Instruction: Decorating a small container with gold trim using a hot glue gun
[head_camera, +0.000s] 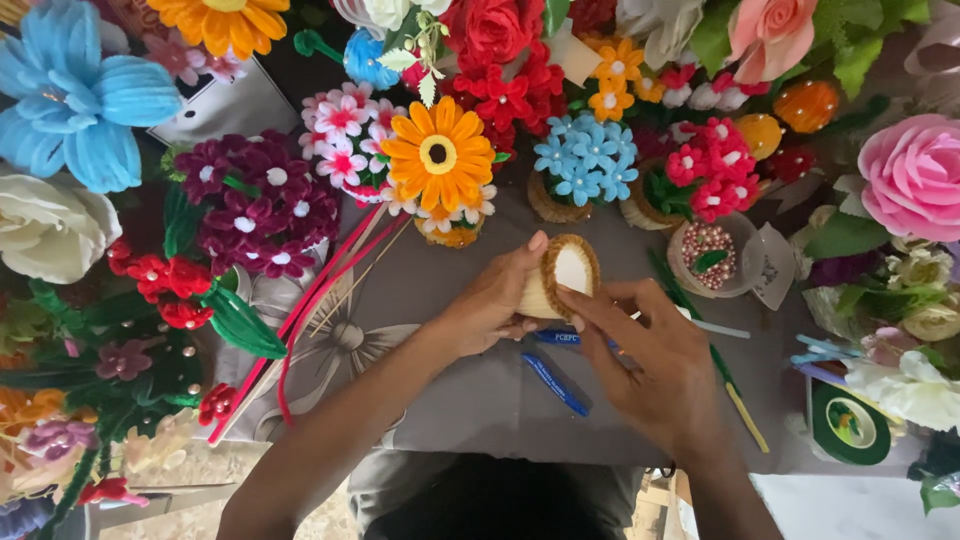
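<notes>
Above the grey surface (480, 400), both hands' fingers (560, 297) are gripping a light, seemingly stiff little basket (560, 280) by its sides

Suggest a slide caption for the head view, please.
Both hands, left and right, hold a small cream pot among handmade flowers.

small pot (560, 277): cream, brown rim | sunflower (438, 153): orange (yellow centre) | pens (555, 383): blue | tablecloth (480, 400): grey

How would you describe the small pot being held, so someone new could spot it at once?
Start at the grey table, ringed with craft flowers. Near its middle, both hands meet: the left hand cups a small cream cup-shaped pot while the right hand touches it. Unlike neighbouring pots, it holds no flowers: brown fuzzy rim, white inside.
</notes>
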